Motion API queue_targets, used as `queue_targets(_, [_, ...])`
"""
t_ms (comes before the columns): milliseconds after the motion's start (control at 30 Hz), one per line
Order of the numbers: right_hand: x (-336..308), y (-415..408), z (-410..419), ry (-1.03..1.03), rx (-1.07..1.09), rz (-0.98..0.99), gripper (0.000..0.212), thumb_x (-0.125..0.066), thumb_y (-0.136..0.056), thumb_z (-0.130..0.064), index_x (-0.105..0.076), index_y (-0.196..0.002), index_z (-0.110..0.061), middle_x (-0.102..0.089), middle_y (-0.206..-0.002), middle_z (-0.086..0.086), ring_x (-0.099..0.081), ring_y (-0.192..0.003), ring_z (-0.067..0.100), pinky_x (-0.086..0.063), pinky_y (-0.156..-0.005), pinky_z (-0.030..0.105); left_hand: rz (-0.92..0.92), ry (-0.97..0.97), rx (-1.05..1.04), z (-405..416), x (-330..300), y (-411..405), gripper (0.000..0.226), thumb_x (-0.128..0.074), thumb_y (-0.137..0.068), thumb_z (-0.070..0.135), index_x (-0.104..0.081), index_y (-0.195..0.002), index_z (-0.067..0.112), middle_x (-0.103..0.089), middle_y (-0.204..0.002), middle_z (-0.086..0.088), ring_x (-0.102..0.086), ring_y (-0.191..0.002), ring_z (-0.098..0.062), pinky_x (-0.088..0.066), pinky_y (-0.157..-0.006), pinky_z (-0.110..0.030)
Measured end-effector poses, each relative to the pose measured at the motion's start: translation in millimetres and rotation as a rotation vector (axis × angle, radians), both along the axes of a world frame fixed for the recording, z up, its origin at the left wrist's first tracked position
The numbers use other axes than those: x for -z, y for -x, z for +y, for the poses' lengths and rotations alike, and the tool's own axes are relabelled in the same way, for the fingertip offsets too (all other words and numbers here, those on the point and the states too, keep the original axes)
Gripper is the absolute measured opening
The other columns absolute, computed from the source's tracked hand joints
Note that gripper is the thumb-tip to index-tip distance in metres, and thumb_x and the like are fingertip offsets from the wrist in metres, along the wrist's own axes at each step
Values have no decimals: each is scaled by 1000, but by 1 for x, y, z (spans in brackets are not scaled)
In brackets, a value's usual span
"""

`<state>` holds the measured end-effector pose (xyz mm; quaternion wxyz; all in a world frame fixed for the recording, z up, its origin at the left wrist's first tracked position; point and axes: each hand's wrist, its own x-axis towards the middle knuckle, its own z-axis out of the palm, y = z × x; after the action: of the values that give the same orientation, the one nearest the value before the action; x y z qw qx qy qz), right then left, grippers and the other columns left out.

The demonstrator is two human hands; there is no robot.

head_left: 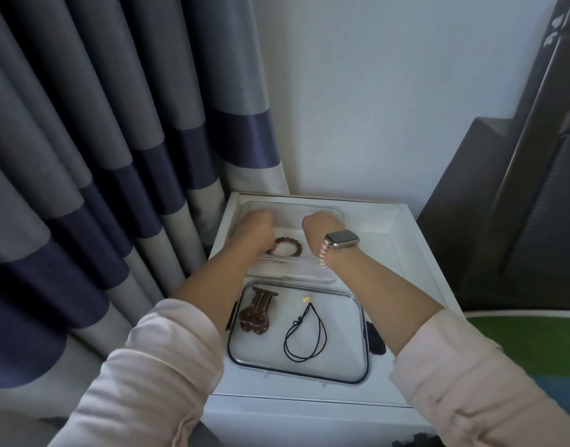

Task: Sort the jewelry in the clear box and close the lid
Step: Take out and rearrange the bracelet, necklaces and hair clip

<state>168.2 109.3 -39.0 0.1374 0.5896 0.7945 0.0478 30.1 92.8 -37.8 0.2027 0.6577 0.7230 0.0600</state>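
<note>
Jewelry is lying in two clear parts on a white table (416, 279) — the far one is the clear box (293, 269), the near one is the lid (296, 333). A brown bead bracelet (288, 246) is sitting in the box, touching the left hand (253, 232). Both hands are curling over the box's far rim; I cannot tell if the left hand or the right hand (319, 229) is gripping. A brown hair clip (256, 312) and a black cord necklace (304, 332) are resting on the lid, apart. A watch (341, 239) is sitting on the right wrist.
</note>
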Motion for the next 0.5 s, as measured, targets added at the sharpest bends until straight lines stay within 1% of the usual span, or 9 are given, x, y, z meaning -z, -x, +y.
queue_targets(133, [-3,-1,-2,-45,5,37,17,-57,-85,2,-70,-96,-2,-73,-99,14,-70,-91,29,-50,-71,30,-34,-42,-6,0,0,1,25,-73,-83,13,-69,-103,-1,-71,-110,-19,-67,-105,-33,-55,-90,-41])
queue_targets(233, [-4,-1,-7,-106,-39,24,21,-54,-84,4,-68,-97,-4,-72,-97,13,-70,-90,28,-45,-65,29,-102,-82,-28,0,-2,2,20,-70,-83,10,-73,-99,-1,-74,-103,-19,-70,-100,-32,-58,-90,-40])
queue_targets(333, [-8,-4,-12,-196,-102,51,25,-52,-79,8,-67,-95,-3,-70,-96,15,-69,-89,33,-42,-63,30,-188,-129,-47,0,-3,3,16,-69,-82,9,-76,-94,0,-76,-97,-17,-71,-95,-31,-59,-88,-41])
queue_targets(400, [-13,-6,-14,-204,-111,97,25,-50,-78,10,-65,-95,-1,-69,-95,18,-68,-89,36,-42,-63,31,-232,-161,-46,-1,-3,4,13,-69,-83,9,-77,-91,2,-77,-95,-14,-72,-92,-29,-59,-86,-40])
queue_targets(433, [-16,-8,-15,-187,-93,127,22,-49,-78,10,-63,-91,-1,-66,-89,17,-68,-87,37,-42,-62,31,-249,-172,-46,-2,-3,4,12,-70,-83,9,-77,-91,3,-77,-95,-12,-71,-92,-28,-59,-84,-38])
queue_targets(467, [-20,-10,-15,-163,-63,143,17,-48,-79,10,-59,-83,-2,-61,-78,14,-68,-84,37,-41,-60,29,-262,-181,-48,-2,-3,5,11,-71,-83,9,-77,-91,5,-76,-96,-10,-71,-92,-27,-58,-83,-36])
queue_targets(500, [-23,-11,-14,-131,-28,147,16,-49,-79,10,-51,-71,-3,-51,-67,10,-66,-80,35,-41,-60,28,-270,-190,-52,-3,-4,6,10,-72,-82,10,-76,-91,6,-76,-97,-9,-71,-92,-25,-57,-81,-33])
